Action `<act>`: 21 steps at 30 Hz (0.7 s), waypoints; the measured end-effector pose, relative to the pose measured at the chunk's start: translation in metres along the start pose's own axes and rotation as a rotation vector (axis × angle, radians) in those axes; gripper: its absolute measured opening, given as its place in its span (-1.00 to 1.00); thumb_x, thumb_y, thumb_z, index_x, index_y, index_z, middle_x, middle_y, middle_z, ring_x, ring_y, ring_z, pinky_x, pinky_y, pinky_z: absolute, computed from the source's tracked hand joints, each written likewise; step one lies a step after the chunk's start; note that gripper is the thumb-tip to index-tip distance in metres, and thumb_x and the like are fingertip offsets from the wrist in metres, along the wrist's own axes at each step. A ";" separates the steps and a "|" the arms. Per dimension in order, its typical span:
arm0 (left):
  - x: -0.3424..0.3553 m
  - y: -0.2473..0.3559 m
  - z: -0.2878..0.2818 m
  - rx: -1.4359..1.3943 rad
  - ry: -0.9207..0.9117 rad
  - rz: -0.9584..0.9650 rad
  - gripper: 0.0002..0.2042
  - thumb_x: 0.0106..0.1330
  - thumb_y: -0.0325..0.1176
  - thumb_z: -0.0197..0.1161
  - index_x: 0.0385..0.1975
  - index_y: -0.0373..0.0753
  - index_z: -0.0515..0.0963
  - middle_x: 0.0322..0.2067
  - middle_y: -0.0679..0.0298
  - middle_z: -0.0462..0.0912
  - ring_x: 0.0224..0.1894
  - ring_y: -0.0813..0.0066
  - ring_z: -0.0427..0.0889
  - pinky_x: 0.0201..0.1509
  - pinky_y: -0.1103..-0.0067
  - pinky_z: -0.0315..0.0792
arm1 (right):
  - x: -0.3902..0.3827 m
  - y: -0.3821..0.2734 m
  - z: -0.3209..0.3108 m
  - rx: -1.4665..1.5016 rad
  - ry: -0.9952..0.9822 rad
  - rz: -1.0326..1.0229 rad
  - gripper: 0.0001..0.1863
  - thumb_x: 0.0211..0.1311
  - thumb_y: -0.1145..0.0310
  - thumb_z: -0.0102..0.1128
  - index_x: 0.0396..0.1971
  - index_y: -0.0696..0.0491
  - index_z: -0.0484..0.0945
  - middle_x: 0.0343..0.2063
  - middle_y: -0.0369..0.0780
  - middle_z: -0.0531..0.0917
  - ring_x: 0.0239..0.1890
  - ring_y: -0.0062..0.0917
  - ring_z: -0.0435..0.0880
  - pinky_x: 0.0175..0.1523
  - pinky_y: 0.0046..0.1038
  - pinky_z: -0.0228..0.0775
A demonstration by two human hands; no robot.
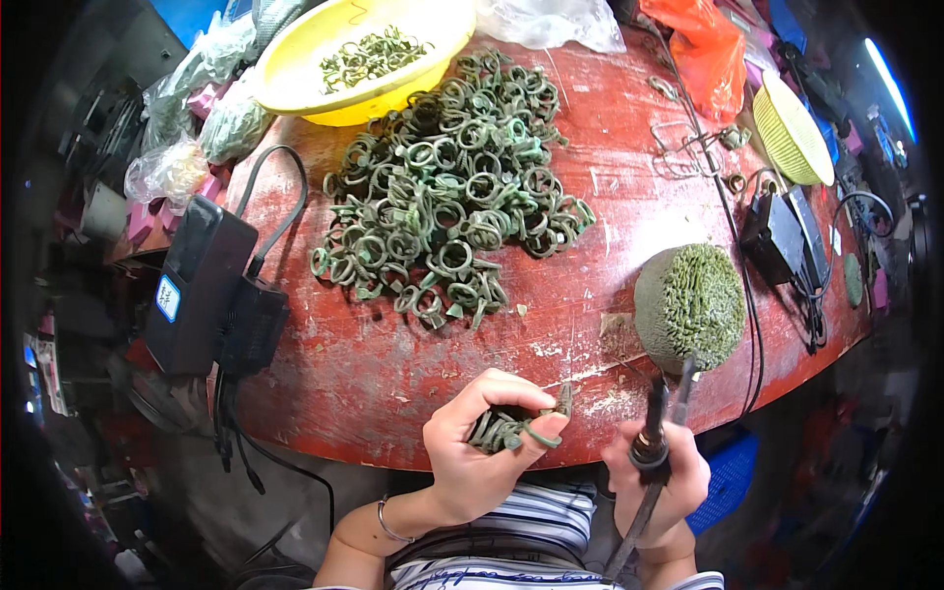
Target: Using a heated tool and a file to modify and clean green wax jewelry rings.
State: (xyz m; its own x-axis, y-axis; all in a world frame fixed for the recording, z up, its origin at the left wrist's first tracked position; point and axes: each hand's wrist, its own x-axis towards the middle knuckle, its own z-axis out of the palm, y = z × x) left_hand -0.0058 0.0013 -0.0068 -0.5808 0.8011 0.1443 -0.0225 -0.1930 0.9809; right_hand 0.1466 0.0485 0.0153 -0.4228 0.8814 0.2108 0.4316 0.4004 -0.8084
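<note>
My left hand (pixel 460 433) is closed round a bunch of small greenish rings (pixel 497 431) near the table's front edge. Its thumb and forefinger pinch one ring (pixel 543 436), which juts out to the right. In my right hand (pixel 685 482) is a dark pen-like tool (pixel 650 444) resembling a soldering iron, with a thin pointed grey piece alongside. The tips reach up to the near side of a green cylinder (pixel 688 305) with a rough, ridged face; whether they touch it I cannot tell. A large heap of similar green rings (pixel 442 197) lies farther back.
On the red table (pixel 600 206), a yellow basin (pixel 285 84) at the back holds more rings. Black power boxes stand left (pixel 202 275) and right (pixel 772 226), trailing cables. A pale green basket (pixel 792 133), a red plastic bag (pixel 703 64) and clear bags (pixel 551 22) line the far side.
</note>
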 end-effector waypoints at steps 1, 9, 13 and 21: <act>-0.002 0.002 -0.004 -0.064 0.005 -0.022 -0.83 -0.02 -0.54 0.33 -0.45 -0.36 0.49 -0.46 0.22 0.53 -0.45 0.58 0.49 -0.36 0.69 0.38 | 0.006 -0.008 0.005 0.022 -0.006 0.080 -0.62 -0.20 0.34 0.42 -0.38 0.19 0.49 -0.65 -0.24 0.54 -0.67 -0.56 0.52 -0.51 -0.62 0.36; 0.004 0.013 -0.043 -0.692 0.086 -0.287 -0.69 0.31 -0.11 -0.09 -0.51 -0.24 0.28 -0.55 0.25 0.34 -0.73 0.66 0.25 -0.81 0.80 0.04 | 0.070 -0.033 0.059 0.038 -0.265 0.011 -0.83 -0.06 0.46 0.26 -0.50 0.15 0.44 -0.74 -0.16 0.46 -0.69 -0.32 0.47 -0.54 -0.47 0.29; 0.005 0.011 -0.052 -0.977 0.161 -0.330 -0.73 0.30 -0.17 -0.05 -0.48 -0.28 0.30 -0.50 0.11 0.43 -0.67 0.56 0.36 -0.79 0.78 0.05 | 0.082 -0.044 0.075 -0.115 -0.273 -0.028 -0.80 -0.02 0.43 0.23 -0.59 0.18 0.39 -0.74 -0.09 0.46 -0.66 -0.25 0.48 -0.52 -0.39 0.29; 0.010 0.013 -0.056 -0.999 0.084 -0.389 -0.72 0.27 -0.19 -0.03 -0.28 -0.34 0.35 -0.45 0.12 0.46 -0.60 0.56 0.41 -0.77 0.81 0.07 | 0.072 -0.040 0.069 -0.037 -0.227 0.089 -0.85 -0.02 0.47 0.20 -0.58 0.19 0.41 -0.76 -0.16 0.43 -0.71 -0.42 0.46 -0.54 -0.48 0.26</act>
State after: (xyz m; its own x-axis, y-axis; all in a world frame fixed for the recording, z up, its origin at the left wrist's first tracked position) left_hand -0.0576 -0.0246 0.0005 -0.4437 0.8732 -0.2018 -0.8505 -0.3394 0.4017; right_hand 0.0441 0.0789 0.0249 -0.5479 0.8365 0.0074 0.5023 0.3360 -0.7967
